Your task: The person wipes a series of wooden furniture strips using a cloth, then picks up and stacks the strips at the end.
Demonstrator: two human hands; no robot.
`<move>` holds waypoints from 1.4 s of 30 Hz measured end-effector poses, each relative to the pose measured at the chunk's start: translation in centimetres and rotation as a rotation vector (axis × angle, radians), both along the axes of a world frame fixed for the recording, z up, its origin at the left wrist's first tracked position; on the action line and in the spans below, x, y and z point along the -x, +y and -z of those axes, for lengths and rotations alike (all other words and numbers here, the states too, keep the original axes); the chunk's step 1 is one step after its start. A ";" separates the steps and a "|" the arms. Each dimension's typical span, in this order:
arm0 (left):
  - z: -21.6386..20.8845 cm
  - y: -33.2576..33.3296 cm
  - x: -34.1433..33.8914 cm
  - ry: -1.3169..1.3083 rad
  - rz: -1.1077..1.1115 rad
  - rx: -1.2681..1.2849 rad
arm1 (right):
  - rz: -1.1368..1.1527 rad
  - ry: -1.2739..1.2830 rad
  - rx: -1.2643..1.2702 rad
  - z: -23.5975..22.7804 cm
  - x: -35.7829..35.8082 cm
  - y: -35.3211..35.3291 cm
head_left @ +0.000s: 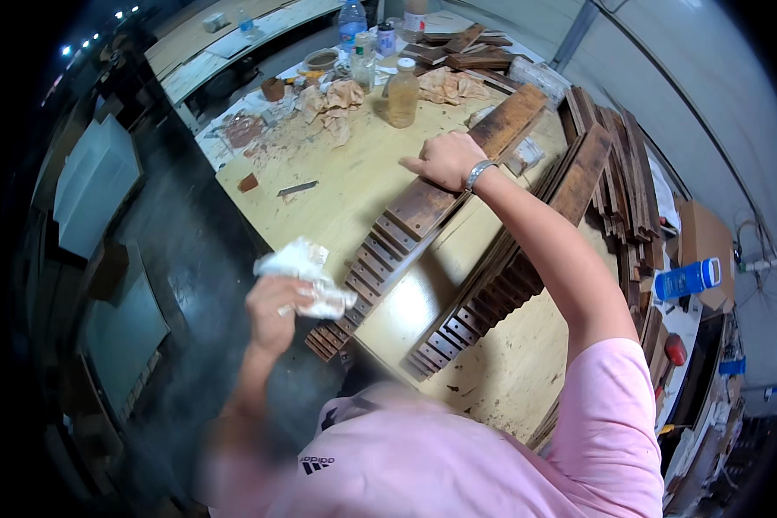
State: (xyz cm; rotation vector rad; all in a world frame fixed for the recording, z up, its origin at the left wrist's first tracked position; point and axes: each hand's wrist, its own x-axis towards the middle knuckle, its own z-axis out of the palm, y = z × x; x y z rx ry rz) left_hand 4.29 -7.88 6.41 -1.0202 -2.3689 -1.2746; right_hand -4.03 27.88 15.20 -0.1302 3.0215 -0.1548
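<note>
A crumpled white rag (298,272) is gripped in my left hand (274,302), just past the near left end of a fanned row of brown wooden slats (380,250). Small holes dot the stepped ends of these slats. My right hand (451,161), with a metal watch band at the wrist, rests on the top slat. Its fingers curl over the wood and the thumb points left; the fingertips are hidden. To the right, a second fanned row of slats (466,328) lies roughly parallel on the pale yellow table (311,194).
Stacked dark slats (626,173) line the right side. At the back stand a bottle of amber liquid (403,93), other bottles and crumpled brown-stained cloths (328,104). A flat metal strip (297,188) lies on the left. A blue canister (687,279) is at far right.
</note>
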 end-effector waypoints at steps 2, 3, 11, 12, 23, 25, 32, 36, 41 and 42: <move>-5.2 3.4 0.7 0.100 0.061 -0.030 | -0.010 -0.036 -0.024 -0.3 -0.1 -0.5; -7.2 6.5 0.6 0.180 0.090 -0.046 | -0.021 -0.022 -0.025 -0.4 -0.1 -0.4; 2.2 6.3 -2.9 0.192 0.140 0.046 | -0.017 0.047 0.008 0.4 0.3 0.3; 2.0 4.4 -3.2 0.101 0.130 0.041 | -0.011 0.025 0.001 0.3 0.3 0.1; 2.2 6.7 -3.3 0.156 -0.003 -0.006 | 0.007 -0.012 -0.038 0.2 0.4 0.0; 3.8 2.1 -5.0 -0.017 -0.085 -0.007 | -0.018 -0.038 -0.020 0.0 0.4 0.0; 2.4 -0.4 -4.7 -0.134 -0.272 -0.130 | -0.478 0.135 0.165 -0.5 -2.8 -4.6; 2.5 1.5 -4.9 -0.143 -0.229 -0.192 | -0.408 -0.129 0.114 -0.3 -2.9 -5.6; 1.8 2.7 -5.2 -0.066 -0.194 -0.187 | -0.425 -0.114 0.138 0.1 -2.6 -5.5; 2.0 2.7 -5.2 -0.056 -0.206 -0.197 | -0.428 -0.105 0.136 0.4 -2.5 -5.4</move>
